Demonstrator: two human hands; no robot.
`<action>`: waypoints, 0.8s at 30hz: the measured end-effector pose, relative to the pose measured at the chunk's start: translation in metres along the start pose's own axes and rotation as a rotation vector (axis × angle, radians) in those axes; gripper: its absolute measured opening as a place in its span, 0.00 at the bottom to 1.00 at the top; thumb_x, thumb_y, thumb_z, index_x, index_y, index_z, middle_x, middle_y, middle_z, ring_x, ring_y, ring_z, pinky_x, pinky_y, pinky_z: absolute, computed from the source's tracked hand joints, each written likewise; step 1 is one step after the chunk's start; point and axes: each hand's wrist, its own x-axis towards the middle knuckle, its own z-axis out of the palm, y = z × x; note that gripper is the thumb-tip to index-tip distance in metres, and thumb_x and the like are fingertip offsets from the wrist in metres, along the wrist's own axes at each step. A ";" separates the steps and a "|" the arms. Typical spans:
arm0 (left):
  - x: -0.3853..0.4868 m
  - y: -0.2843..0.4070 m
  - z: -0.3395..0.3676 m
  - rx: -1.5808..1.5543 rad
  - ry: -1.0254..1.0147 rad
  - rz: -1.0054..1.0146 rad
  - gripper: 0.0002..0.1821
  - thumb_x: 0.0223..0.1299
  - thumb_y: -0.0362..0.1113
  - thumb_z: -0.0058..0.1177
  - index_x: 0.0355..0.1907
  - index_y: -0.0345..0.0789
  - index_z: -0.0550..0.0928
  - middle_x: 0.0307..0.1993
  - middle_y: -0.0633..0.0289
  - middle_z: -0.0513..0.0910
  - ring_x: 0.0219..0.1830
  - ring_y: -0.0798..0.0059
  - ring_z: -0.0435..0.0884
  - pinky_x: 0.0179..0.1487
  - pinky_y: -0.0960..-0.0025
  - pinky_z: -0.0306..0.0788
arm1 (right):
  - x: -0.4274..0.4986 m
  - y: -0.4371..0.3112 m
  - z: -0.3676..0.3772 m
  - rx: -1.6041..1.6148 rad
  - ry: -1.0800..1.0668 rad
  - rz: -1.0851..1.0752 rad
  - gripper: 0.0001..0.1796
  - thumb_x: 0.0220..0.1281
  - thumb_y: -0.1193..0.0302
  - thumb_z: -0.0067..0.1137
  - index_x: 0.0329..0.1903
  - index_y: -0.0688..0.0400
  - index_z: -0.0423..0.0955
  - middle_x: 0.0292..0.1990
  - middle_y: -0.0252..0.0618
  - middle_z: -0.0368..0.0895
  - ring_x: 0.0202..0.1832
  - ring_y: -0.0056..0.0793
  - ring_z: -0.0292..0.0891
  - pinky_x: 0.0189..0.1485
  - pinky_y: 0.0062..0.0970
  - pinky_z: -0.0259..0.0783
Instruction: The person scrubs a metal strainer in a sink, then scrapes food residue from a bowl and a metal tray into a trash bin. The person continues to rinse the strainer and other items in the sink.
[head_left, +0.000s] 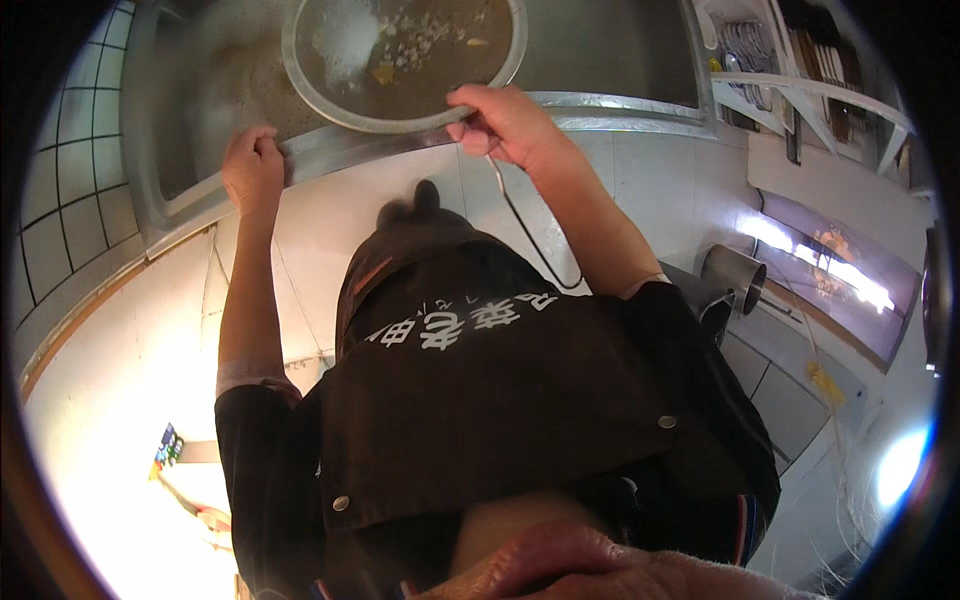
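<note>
A large round strainer (405, 120) with a metal rim spans the top of the view, over the sink, with small pale bits and yellowish scraps in it. My right hand (499, 124) grips its near rim, thumb on top and fingers below. From beneath that hand hangs a bent metal rod (525, 217), seemingly a hook or handle; how it joins the strainer is hidden. My left hand (255, 165) is curled at the front edge of the stainless steel sink (337, 154), left of the strainer; I cannot tell whether its fingers hold anything.
White tiles (79, 150) cover the wall at the left. A white rack (817, 86) with dishes stands at the upper right. Farther down on the right are a steel pot (735, 277) and a yellow scrap (825, 384). My apron front (487, 390) fills the middle.
</note>
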 end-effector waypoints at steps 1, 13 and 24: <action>0.001 0.001 -0.001 -0.088 0.019 -0.025 0.09 0.62 0.35 0.52 0.34 0.41 0.87 0.36 0.60 0.86 0.39 0.59 0.84 0.43 0.60 0.77 | 0.000 0.004 0.002 0.009 -0.026 0.035 0.12 0.64 0.71 0.59 0.35 0.69 0.73 0.26 0.48 0.78 0.15 0.19 0.57 0.17 0.21 0.51; 0.033 0.082 -0.002 -0.305 -0.524 -0.552 0.26 0.65 0.53 0.54 0.41 0.26 0.86 0.33 0.54 0.85 0.33 0.67 0.83 0.41 0.62 0.75 | -0.026 0.034 0.001 0.086 -0.113 0.114 0.15 0.66 0.67 0.60 0.45 0.67 0.74 0.27 0.45 0.78 0.17 0.20 0.62 0.18 0.21 0.54; -0.101 0.295 0.090 -0.474 -0.769 -0.412 0.16 0.60 0.40 0.55 0.38 0.26 0.80 0.36 0.58 0.79 0.35 0.74 0.75 0.38 0.67 0.71 | -0.277 0.180 -0.265 0.054 -0.381 -0.068 0.29 0.62 0.74 0.58 0.66 0.63 0.64 0.31 0.39 0.81 0.31 0.25 0.80 0.31 0.25 0.75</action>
